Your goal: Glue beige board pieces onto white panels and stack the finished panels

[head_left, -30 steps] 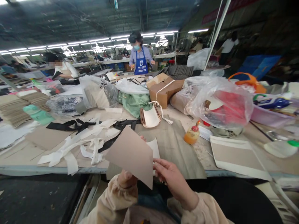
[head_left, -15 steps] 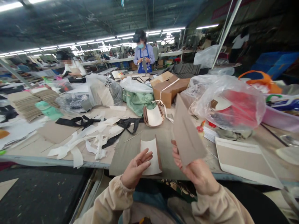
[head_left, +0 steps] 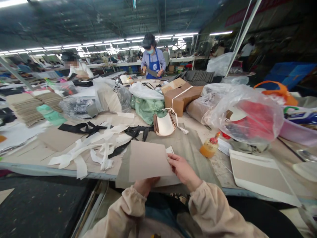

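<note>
A flat grey-beige board (head_left: 148, 162) is held level in front of me, just over the table edge. My right hand (head_left: 184, 170) pinches its right edge between thumb and fingers. Beneath the near edge lies my left hand (head_left: 146, 185), with most of its fingers hidden under the board, so its grip does not show. Under the board, a white-faced piece (head_left: 169, 180) rests on a grey-green sheet (head_left: 195, 152), mostly covered. Farther back stands a nested stack of curved, white-faced brown pieces (head_left: 165, 124).
An orange glue bottle (head_left: 209, 147) with a red tip is at right, near a white-edged panel (head_left: 262, 172). White strips (head_left: 86, 152) and black strips (head_left: 81, 128) are strewn left. Plastic bags (head_left: 250, 109) and a brown carton (head_left: 182, 96) line the back. Co-workers stand beyond.
The board has moved left and down from upright in my right hand to lying flat. My left hand has gone underneath it. The glue bottle is now uncovered.
</note>
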The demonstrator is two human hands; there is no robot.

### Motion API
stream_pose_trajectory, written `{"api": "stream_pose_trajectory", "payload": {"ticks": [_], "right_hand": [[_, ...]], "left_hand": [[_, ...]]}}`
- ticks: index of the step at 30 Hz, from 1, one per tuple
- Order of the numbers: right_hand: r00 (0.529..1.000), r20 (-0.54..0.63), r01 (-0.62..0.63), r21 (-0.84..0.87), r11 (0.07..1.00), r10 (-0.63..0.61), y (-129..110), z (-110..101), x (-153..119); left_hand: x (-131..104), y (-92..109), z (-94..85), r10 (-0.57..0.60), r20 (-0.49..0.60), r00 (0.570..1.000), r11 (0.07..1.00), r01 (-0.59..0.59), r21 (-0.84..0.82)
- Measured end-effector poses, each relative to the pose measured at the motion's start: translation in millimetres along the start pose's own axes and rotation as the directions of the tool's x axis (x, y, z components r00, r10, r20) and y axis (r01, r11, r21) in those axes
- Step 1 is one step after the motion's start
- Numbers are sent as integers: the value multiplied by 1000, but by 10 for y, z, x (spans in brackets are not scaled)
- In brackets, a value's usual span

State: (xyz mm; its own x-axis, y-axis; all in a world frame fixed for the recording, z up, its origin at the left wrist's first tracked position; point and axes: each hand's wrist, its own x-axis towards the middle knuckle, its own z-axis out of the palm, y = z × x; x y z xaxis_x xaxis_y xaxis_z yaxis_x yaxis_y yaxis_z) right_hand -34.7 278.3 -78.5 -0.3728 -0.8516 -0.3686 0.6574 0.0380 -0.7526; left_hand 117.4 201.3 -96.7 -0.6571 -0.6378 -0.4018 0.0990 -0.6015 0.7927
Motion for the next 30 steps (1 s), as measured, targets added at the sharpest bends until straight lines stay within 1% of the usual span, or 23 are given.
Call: {"api": "stream_pose_trajectory", "payload": {"ticks": [2, 4, 5, 7, 9, 11, 13, 15, 18, 21, 24, 27, 30], "right_hand": [[999, -50, -10, -47, 999, 7, 31, -229, 13], [996, -92, -22, -98, 995, 13, 68, -381, -3], [993, -113, -38, -134, 990, 23, 86, -433, -15], [985, -168, -67, -208, 976, 32, 112, -506, -35], [973, -229, -46, -277, 960, -19, 122, -563, -39], [956, -273, 5, -349, 937, -107, 123, -613, -29], [942, -288, 34, -431, 902, -173, 129, -648, -17], [935, -285, 31, -528, 848, -212, 146, -655, -13], [914, -292, -5, -702, 712, -282, 172, -619, -17], [902, -321, -98, -804, 586, -290, 154, -562, -16], [913, -327, -165, -842, 513, -242, 97, -511, -3], [920, -331, -207, -865, 457, -211, 57, -470, 9], [917, -334, -226, -886, 404, -220, 56, -441, 12]], "left_hand": [[11, 63, -72, -48, -106, 993, 994, 37, -101], [26, 144, -99, -115, -182, 976, 981, 84, -173], [34, 180, -97, -145, -194, 970, 977, 109, -185], [54, 221, -78, -141, -179, 974, 981, 114, -155], [86, 207, -70, -44, -184, 982, 997, 32, -70], [136, 154, -98, 90, -232, 969, 991, -63, 120], [204, 104, -161, 169, -273, 947, 944, -76, 322], [283, 97, -236, 194, -277, 941, 885, -46, 463], [405, 199, -317, 226, -236, 945, 796, -40, 604], [501, 373, -329, 247, -127, 961, 667, -73, 742], [561, 528, -303, 203, -1, 979, 543, -112, 832], [615, 629, -274, 164, 86, 983, 387, -145, 911], [695, 679, -236, 167, 131, 977, 180, -161, 970]]}}
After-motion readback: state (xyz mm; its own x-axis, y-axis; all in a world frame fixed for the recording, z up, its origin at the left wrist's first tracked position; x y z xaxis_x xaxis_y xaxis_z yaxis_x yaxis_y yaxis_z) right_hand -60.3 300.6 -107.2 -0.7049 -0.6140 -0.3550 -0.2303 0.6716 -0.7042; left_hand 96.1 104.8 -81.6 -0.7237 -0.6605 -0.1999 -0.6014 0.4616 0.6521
